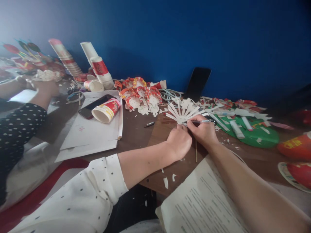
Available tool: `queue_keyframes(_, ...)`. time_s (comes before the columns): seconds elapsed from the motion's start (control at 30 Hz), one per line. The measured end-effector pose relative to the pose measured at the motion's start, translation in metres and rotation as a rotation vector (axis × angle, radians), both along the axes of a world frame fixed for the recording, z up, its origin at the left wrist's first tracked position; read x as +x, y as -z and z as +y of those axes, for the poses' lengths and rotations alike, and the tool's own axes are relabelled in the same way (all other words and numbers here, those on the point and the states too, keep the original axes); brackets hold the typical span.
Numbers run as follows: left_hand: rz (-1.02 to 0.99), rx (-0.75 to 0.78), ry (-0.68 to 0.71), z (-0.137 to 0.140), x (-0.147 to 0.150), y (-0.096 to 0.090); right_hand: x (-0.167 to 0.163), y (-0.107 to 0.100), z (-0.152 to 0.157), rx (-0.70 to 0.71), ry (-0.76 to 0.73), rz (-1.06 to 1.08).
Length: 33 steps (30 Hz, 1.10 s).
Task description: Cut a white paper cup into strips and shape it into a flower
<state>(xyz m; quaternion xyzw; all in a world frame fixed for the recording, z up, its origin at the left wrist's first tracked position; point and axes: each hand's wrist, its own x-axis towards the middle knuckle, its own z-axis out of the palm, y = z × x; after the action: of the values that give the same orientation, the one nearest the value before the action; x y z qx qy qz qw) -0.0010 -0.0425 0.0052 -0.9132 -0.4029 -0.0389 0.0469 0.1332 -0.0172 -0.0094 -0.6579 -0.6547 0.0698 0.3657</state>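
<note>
Near the middle of the table lies a white paper cup cut into strips (183, 110), its strips fanned out away from me. My left hand (179, 142) is closed at its near edge, fingers curled and pinching the paper; the fingertips are partly hidden. Close beside it, my right hand (204, 132) grips a slim silver-and-black pen (200, 121), held nearly level across the base of the strips. The pen's tip is too small to make out. A thin stick (196, 151) sticks out below my hands.
Left of my hands are a black cap (149, 124), a lying paper cup (104, 113), a phone (86, 110) and white sheets (89, 136). Cup stacks (100, 71) stand behind. A green disc (262, 134) holds scraps at right. A co-worker's hand (47, 87) works far left.
</note>
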Motion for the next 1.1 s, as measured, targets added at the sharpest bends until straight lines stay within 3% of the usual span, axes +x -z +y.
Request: queue_keyframes(1.1, -0.007, -0.009, -0.003, 0.0002, -0.0004, 0.0001, -0.0002, -0.0007, 0.0005, 0.001, 0.042, -0.007)
